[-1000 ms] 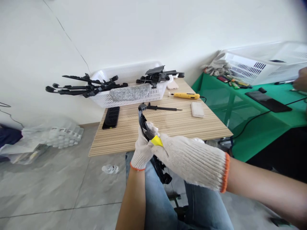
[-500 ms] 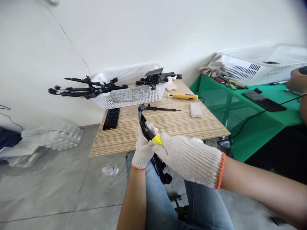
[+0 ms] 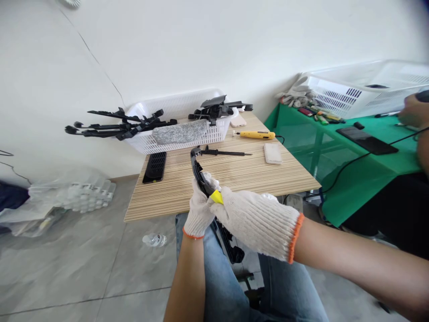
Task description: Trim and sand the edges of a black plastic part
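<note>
A long, curved black plastic part [image 3: 195,164] stands tilted above my lap, its hooked upper end in front of the table and its lower end between my knees. My left hand [image 3: 198,213], in a white knit glove with an orange cuff, is wrapped round its middle. Gloved the same way, my right hand [image 3: 250,217] is closed on a small yellow tool [image 3: 216,197] that lies against the part beside my left fingers. The tool's tip and most of its body are hidden, so I cannot tell its exact kind.
On the wooden table [image 3: 144,208] are a white basket [image 3: 181,144] of similar black parts, a black phone [image 3: 154,167], a thin black tool [image 3: 224,153], a yellow power tool [image 3: 257,135] and a pale block [image 3: 273,153]. Another person's hand [image 3: 410,112] is over the green-covered table [image 3: 362,172].
My right hand and the yellow tool have shifted slightly left along the black part. My left hand keeps its grip. The whole view has drifted a little.
</note>
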A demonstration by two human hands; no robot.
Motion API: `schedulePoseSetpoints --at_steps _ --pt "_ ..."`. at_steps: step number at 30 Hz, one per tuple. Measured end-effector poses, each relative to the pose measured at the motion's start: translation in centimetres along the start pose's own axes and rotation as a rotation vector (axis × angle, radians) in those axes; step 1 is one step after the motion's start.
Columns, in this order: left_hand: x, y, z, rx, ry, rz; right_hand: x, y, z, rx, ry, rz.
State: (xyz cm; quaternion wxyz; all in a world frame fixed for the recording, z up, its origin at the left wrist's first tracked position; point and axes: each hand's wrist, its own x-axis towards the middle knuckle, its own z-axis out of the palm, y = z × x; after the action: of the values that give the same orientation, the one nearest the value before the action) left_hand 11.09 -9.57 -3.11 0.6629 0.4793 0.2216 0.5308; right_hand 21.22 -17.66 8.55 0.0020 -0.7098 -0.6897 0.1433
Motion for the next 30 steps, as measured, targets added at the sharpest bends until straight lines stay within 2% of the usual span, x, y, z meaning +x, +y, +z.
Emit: schedulePoseSetpoints --at_steps 3,10,14,17,19,21,23,27,30 --pt "-0.1 0.1 0.0 0.111 0.01 -0.009 0.0 -0.1 -0.4 -0.039 -0.043 0.068" --pt "-0.5 0.6 0.7 0.202 0.075 -0.031 -0.4 -1.4 -1.9 -0.108 -0.183 0.05" --pt "-0.5 0.7 0.7 0.163 0.071 -0.02 -0.6 -1.4 -1.7 -0.091 -0.144 0.043" --pt "-0.3 0.6 0.3 0.097 0.055 -0.017 -1.1 -0.5 -2.2 -0.023 -0.135 0.013" --pt "-0.2 0.6 0.0 0.113 0.108 -0.024 -1.5 0.6 -2.5 0.014 -0.124 -0.034" --pt "0.0 0.8 0.0 0.176 0.198 -0.057 -1.4 2.2 -2.4 0.085 -0.061 -0.097" --pt "0.1 1.2 0.2 0.185 0.257 -0.098 -0.4 3.9 -1.5 0.277 0.016 -0.018" --pt "0.1 1.8 0.7 0.048 0.253 -0.137 3.3 6.5 1.9 0.612 0.107 0.069" --pt "0.0 1.9 0.7 0.002 0.226 -0.127 5.9 7.5 4.8 0.744 0.278 0.008"
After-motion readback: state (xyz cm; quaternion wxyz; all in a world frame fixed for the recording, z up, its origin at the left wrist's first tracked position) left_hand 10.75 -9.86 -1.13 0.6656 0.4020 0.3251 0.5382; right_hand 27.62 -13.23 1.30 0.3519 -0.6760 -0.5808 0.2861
